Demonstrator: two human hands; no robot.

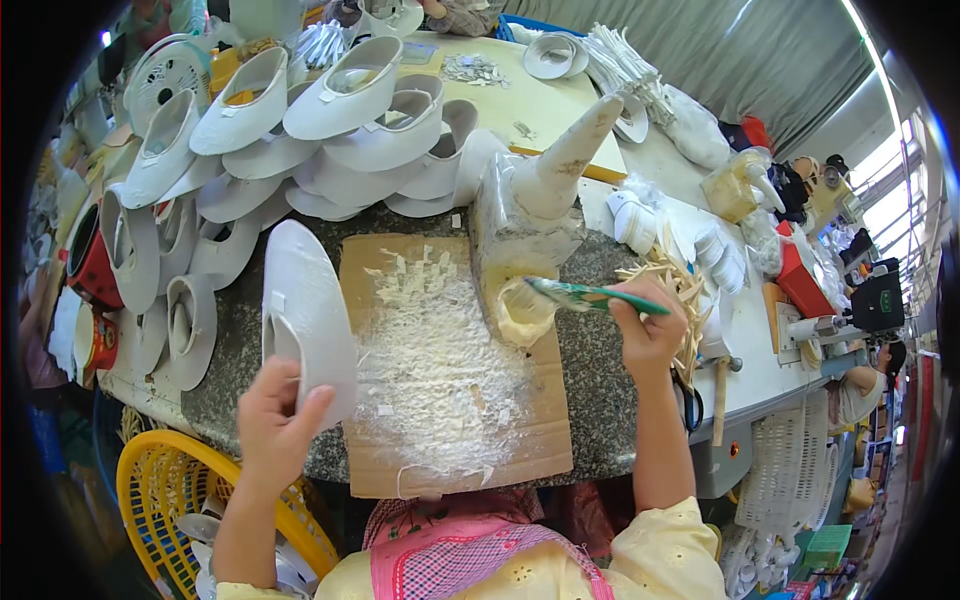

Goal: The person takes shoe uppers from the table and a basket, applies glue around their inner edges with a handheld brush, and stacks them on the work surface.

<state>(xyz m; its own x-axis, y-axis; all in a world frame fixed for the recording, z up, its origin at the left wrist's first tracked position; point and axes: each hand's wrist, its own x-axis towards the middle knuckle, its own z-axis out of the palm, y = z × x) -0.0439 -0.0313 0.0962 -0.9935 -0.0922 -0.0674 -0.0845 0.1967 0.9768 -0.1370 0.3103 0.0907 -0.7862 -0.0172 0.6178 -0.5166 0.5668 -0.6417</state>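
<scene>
My left hand (270, 425) grips a white sun visor (318, 310) by its lower end, fingers inside the curved band and thumb outside. The visor stands on edge over the left side of a cardboard sheet (550, 435) crusted with white residue. In my right hand (650, 328) is a brush with a green handle (610, 297). Its bristle end rests at the cream-coated mouth of a glue container (525, 315), and the bristles are partly hidden there. From the container's boxy, smeared body rises a white cone-shaped part (565, 165).
Stacked white visors (345, 85) cover the far left of the dark speckled tabletop (610, 440). A yellow basket (150, 480) with white pieces stands below my left arm. Beige strips (685, 290) lie right of the container. A sewing machine (850, 310) is farther right, with another person (868, 385) nearby.
</scene>
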